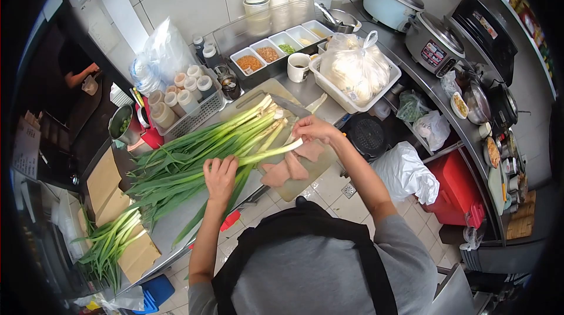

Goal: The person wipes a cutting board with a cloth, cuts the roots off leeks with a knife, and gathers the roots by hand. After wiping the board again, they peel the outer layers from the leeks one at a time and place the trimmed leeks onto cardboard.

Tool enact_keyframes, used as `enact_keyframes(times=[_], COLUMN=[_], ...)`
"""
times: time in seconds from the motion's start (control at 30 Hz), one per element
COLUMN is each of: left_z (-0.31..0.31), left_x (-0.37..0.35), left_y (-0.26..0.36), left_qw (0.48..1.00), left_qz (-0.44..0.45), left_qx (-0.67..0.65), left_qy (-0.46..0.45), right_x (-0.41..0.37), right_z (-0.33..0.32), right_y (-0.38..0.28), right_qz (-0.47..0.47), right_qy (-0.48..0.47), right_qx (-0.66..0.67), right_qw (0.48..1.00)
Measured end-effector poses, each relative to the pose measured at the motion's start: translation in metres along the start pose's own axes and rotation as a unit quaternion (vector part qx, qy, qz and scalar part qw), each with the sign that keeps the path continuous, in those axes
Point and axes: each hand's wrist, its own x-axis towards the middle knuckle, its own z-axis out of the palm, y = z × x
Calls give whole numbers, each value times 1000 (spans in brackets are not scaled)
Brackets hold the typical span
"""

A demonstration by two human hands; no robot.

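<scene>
Pale green and white, one scallion stalk [273,153] slants between the hands in the head view, beside the scallion pile [200,150]; the right hand [314,130] pinches its white end, while the left hand [220,177] curls over the leafy side, its grip unclear.

The single view looks from the wearer's head, above and behind the fingers [218,167], facing forward and steeply down. It sits near: the grey shirt [311,268] looms large below the fingers. The wide, round-edged picture takes in the surface [179,216] under them and the tiled wall [176,3] beyond, bowing outward.
</scene>
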Motion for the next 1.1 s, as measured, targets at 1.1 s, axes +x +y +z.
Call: enact_keyframes(times=[1.1], left_z=[-7], left_x=[48], left_y=[-77], left_qw=[842], left_qz=[-234], left_qx=[-368], left_qy=[-319], right_x=[-20], right_z=[22], right_y=[22], right_qz=[-199], right_qy=[258], right_qx=[-205], right_qw=[923])
